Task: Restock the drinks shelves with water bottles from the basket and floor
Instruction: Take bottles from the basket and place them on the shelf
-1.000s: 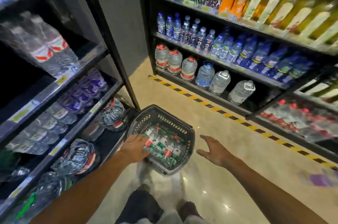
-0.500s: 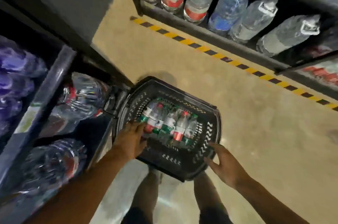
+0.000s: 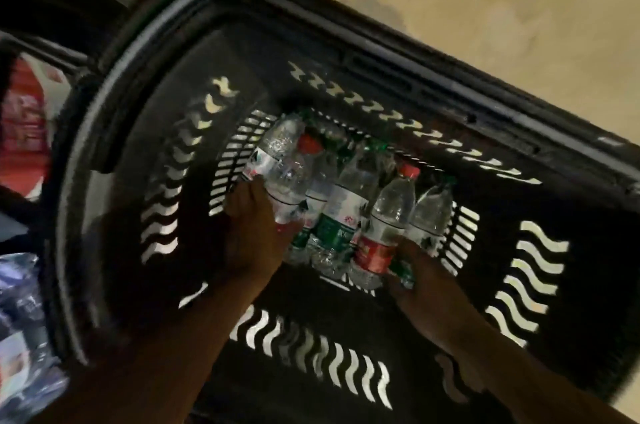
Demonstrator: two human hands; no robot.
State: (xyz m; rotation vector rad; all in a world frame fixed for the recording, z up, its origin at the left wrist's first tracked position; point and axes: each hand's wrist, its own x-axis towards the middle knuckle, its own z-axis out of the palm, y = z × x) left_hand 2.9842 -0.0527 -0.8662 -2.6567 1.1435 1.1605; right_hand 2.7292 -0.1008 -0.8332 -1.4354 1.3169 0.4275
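water bottles (image 3: 346, 209) lie on their sides in a tight row at the bottom of the dark plastic basket (image 3: 166, 53), which sits on the pale floor (image 3: 467, 1) just beside the dim shelf unit at the left edge of the view. the left hand (image 3: 256, 233) is down inside the basket with its fingers wrapped around the leftmost bottle (image 3: 277, 174), gripping the body near the label. the right hand (image 3: 426, 271) reaches the other end of the row and touches the bottle with the red label (image 3: 377, 240) and the one beside it, but its fingers are hidden under the bottles and blurred, so i cannot tell whether it has closed on anything. these look like small, full, thin-walled plastic bottles: probably light enough to lift one per hand, though the clear walls will likely dent under a hard squeeze and the smooth plastic may slip. the label band at mid-body seems the surest place to hold, being straight-sided and less slick; the cap end is narrow and would let the bottle swing. because they are packed touching one another, pulling one out may roll its neighbours, so lifting an end bottle first looks sensible.
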